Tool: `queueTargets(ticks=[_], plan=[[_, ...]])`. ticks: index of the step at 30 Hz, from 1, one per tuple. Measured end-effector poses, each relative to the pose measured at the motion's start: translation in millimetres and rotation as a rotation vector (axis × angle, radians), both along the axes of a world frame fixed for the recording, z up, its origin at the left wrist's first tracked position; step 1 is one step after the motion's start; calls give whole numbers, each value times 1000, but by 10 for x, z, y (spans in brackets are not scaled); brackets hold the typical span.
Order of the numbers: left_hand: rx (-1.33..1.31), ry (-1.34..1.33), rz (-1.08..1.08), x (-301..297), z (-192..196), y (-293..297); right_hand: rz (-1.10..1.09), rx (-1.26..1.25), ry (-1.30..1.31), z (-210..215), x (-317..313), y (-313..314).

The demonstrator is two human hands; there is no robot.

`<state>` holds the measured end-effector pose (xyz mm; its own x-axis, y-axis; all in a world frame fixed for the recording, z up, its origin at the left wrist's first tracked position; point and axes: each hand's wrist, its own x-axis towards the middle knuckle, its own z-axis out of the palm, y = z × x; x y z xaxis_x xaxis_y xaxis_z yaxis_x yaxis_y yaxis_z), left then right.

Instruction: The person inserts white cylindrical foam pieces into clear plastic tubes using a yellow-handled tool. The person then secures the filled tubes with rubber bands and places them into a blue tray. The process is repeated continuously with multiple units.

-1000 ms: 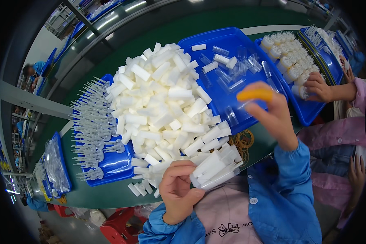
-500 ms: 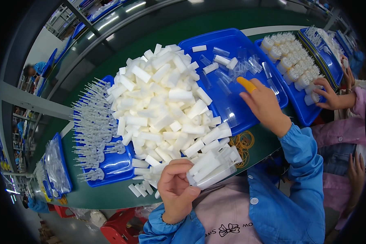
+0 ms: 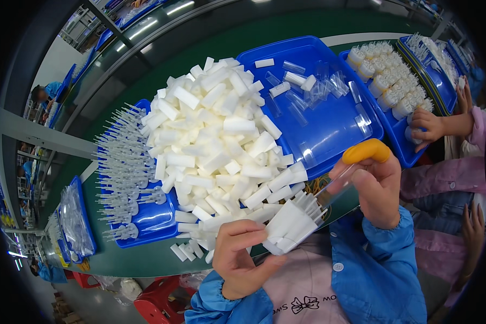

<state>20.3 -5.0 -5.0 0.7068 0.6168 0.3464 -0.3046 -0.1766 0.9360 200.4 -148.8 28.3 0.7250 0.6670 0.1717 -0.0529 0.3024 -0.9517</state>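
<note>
My left hand [image 3: 240, 259] is closed around the lower end of a bundle [image 3: 291, 224] of white foam pieces and clear plastic, with thin stems showing at its upper right side. In my right hand [image 3: 380, 186], which wears a yellow finger cot [image 3: 366, 152], a clear plastic tube [image 3: 332, 189] is pinched between thumb and fingers. The tube's far end reaches the stems of the bundle; I cannot tell whether it is around one. Behind the bundle rises a large heap of white foam tubes [image 3: 210, 140].
A blue tray [image 3: 329, 129] holds loose clear tubes and a few foam pieces. Syringe-like clear parts [image 3: 124, 167] fill another tray at left. At right, a co-worker's hand [image 3: 429, 127] touches a tray of bundled parts [image 3: 389, 81]. Yellow rubber bands lie partly hidden behind my right hand.
My right hand has come back from the blue tray toward the bundle, now with a clear tube in it. My left hand has turned the bundle so its stems point up and right.
</note>
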Motion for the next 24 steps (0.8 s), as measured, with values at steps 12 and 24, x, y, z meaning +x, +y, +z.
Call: queueTargets(ticks=[12,24], plan=[[384,250,-12,25,226,12,30,-10,103,-25,-132,47],[574,262,-204,60,215,91,72,-13,20,-18,-118,32]])
